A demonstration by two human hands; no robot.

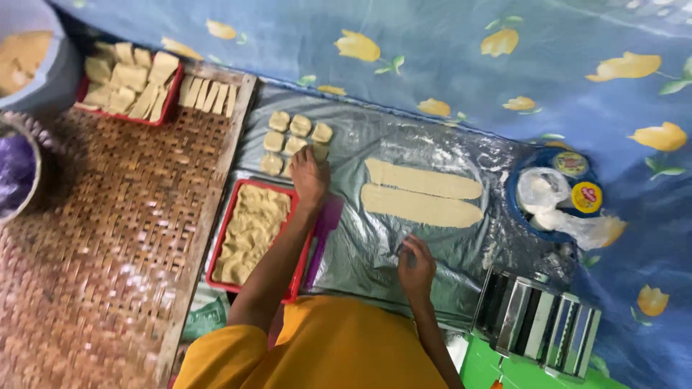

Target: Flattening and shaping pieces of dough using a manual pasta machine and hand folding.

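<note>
My left hand (310, 178) reaches forward to a cluster of small pale dough pieces (294, 137) on a grey plastic sheet (375, 248), its fingers touching the nearest piece. My right hand (416, 265) rests on the sheet with fingers curled, just below two long flat dough strips (422, 193); whether it holds anything is unclear. A red tray (249, 232) full of folded dough lies under my left forearm.
A woven bamboo tray (108, 245) spreads at left, carrying a second red tray of dough pieces (128, 85) and cut strips (207, 94). A blue bowl (553, 194) with bags and lids sits at right. A metal pasta roller (537, 324) stands at lower right.
</note>
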